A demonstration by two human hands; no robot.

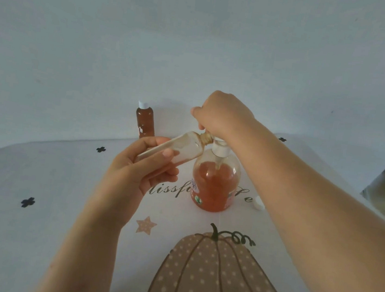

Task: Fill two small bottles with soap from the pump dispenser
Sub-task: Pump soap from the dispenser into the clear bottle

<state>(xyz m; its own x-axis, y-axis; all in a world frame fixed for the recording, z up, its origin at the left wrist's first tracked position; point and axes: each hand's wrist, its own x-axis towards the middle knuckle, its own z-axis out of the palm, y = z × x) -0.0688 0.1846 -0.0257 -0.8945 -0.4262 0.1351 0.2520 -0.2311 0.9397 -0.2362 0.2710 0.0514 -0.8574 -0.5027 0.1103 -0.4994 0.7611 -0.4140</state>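
Note:
My left hand point(144, 164) grips a small clear bottle point(184, 148), tilted with its open neck up against the spout of the pump dispenser point(214, 185). The dispenser is a round clear bottle, about half full of orange soap, standing in the middle of the table. My right hand point(222, 115) sits on top of its white pump head, fingers curled over it. A second small bottle point(144, 121), full of orange soap and capped in white, stands upright at the back of the table by the wall.
A small white cap point(259, 203) lies on the table to the right of the dispenser, partly behind my right forearm. The tablecloth point(30, 235) is white with black crosses, lettering and a pumpkin print. A pale wall rises right behind the table.

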